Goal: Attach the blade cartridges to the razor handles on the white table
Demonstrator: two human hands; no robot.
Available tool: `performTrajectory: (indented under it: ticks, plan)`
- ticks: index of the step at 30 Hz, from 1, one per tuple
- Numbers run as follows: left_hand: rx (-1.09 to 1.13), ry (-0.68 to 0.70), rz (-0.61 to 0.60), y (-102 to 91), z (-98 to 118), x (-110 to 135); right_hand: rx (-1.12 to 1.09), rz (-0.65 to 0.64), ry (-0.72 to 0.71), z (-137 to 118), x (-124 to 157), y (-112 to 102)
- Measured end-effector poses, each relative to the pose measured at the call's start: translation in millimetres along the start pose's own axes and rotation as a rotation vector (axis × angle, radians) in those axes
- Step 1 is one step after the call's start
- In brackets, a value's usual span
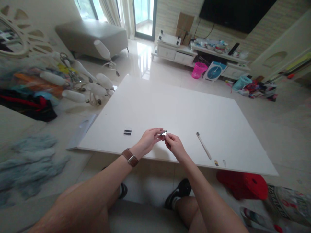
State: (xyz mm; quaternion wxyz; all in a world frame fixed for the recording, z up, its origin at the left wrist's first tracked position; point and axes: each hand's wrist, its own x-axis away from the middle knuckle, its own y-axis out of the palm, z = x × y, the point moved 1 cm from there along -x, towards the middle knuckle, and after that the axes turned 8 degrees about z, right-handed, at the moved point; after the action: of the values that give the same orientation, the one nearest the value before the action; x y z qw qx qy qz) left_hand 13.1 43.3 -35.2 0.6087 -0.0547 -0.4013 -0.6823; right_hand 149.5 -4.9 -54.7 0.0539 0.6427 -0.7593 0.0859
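Note:
Above the near edge of the white table [179, 103], my two hands meet at a small shiny dark-and-silver piece [164, 133], too small to name. My left hand [151, 139], with a brown watch strap on its wrist, grips the piece from the left. The fingers of my right hand [173, 142] pinch it from the right. On the tabletop to the left lie two short black strips on a small clear backing [127, 132]. A slim toothbrush-like stick [203, 145] with a dark tip rests to the right.
Near the right front edge lie a small brown-and-yellow piece [216, 162] and a small clear piece [224, 162]. A red stool [245, 184] stands below that edge. A lamp with white shades [97, 87] is beyond the left side. A pink basket [199, 70] stands by the far cabinet.

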Motion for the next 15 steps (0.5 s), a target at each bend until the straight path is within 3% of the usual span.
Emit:
performTrajectory:
  ticks: [5,11,15]
  plan:
    - [0.019,0.003,0.01,-1.1,-1,0,0.025,0.04,-0.021,-3,2,3]
    - [0.025,0.041,0.121,-3.6,0,0,0.027,0.073,0.038,-3,5,5]
    - [-0.06,0.053,0.103,-5.1,-1,0,0.032,0.134,0.051,6,2,-1]
